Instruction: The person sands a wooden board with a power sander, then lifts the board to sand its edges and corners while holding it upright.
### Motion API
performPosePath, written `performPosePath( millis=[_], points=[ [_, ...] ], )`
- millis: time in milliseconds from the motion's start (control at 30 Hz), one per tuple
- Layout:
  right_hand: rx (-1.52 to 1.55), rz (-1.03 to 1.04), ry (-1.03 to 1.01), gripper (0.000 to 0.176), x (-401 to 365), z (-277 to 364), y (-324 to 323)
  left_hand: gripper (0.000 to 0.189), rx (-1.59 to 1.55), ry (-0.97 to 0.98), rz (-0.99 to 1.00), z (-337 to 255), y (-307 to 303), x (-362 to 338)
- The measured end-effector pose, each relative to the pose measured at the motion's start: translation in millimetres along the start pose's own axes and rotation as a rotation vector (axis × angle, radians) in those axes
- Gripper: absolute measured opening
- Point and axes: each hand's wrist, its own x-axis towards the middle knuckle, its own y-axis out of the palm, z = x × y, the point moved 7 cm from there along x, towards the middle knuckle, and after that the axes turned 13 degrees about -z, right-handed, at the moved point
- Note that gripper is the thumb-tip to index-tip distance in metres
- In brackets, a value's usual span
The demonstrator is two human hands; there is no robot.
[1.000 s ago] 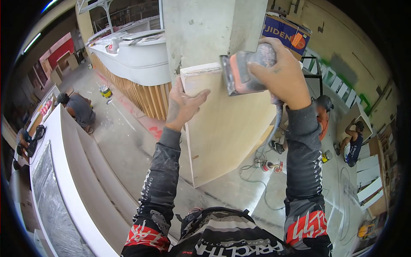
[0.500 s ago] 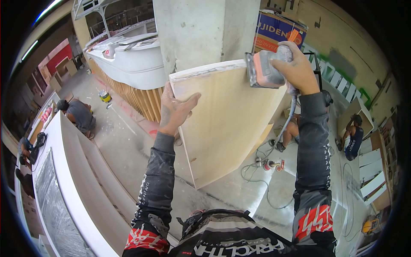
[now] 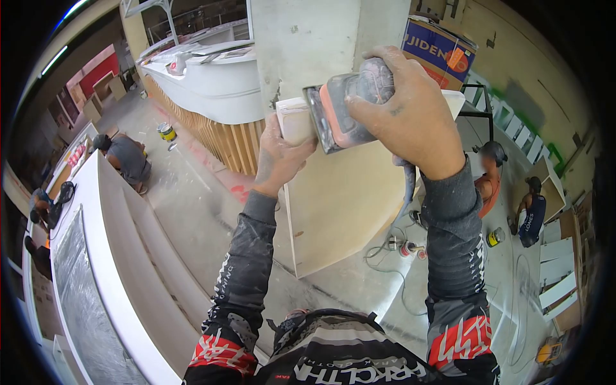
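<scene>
A pale wooden panel (image 3: 346,218) stands upright in front of me, its whitish upper edge facing me. My left hand (image 3: 280,156) grips its upper left corner, thumb on the near face and fingers round the side. In my right hand (image 3: 414,112) is a dusty grey and orange electric sander (image 3: 340,119). Its pad sits at the top edge close to the left corner, just right of my left thumb. The pad's exact contact with the wood is hidden. From the sander a grey hose or cord (image 3: 407,192) hangs down past my right wrist.
A concrete column (image 3: 314,45) rises behind the panel, beside a white curved counter (image 3: 212,90) with wooden slats. Cords and cans (image 3: 406,248) lie on the floor. People crouch at left (image 3: 128,160) and right (image 3: 531,212). A long white curved unit (image 3: 115,256) stands left.
My right hand has moved the sander left along the panel's top edge, from the right part to near the left corner. My left hand still grips that corner.
</scene>
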Motion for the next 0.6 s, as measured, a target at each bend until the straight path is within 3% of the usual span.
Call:
performPosePath(
  millis=[200, 267, 467, 600],
  points=[
    [0.002, -0.002, -0.012, 0.059, -2, 30, 10, 0.049, 0.035, 0.095, 0.01, 7, -3, 4],
    [0.003, 0.002, -0.02, 0.06, -2, 34, 11, 0.047, 0.016, 0.299, 0.017, 1, -3, 7],
    [-0.05, 0.032, 0.05, 0.06, 0, 26, 11, 0.043, 0.083, 0.029, -0.007, -9, -2, -1],
    [0.008, 0.048, 0.085, 0.057, -3, 34, 12, 0.05, 0.167, 0.078, -0.001, 10, -7, 4]
  ],
)
